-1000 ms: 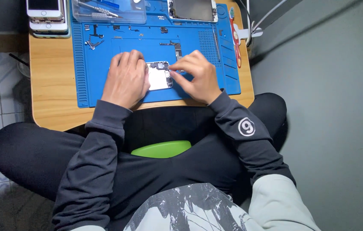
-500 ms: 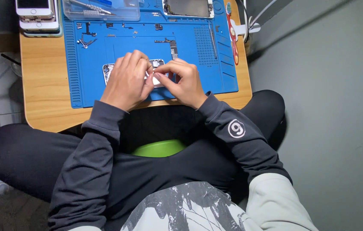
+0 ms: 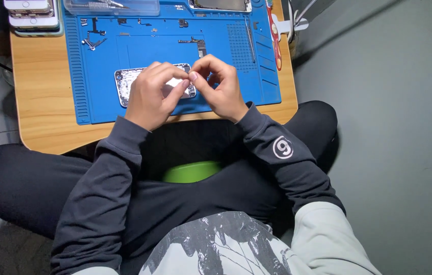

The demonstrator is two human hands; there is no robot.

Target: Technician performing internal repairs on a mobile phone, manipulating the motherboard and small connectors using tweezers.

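An opened phone body [image 3: 124, 84] lies flat on a blue repair mat [image 3: 98, 56], its inside facing up. My left hand [image 3: 152, 97] and my right hand [image 3: 221, 86] meet just above its right half, fingertips pinched together over a small white part [image 3: 175, 81]. The pinched item is too small to make out clearly. Both hands hide most of the phone's right side.
The mat covers a small wooden table [image 3: 42, 112]. Loose screws and small phone parts [image 3: 195, 43] lie on the mat. A stack of phones [image 3: 32, 12] sits at the far left, a clear plastic box [image 3: 111, 6] at the top, a red-handled tool [image 3: 275, 35] at the right. My crossed legs are below.
Both hands lifted from pressing flat on the phone and came together in a pinch above it. More of the phone's left end now shows.
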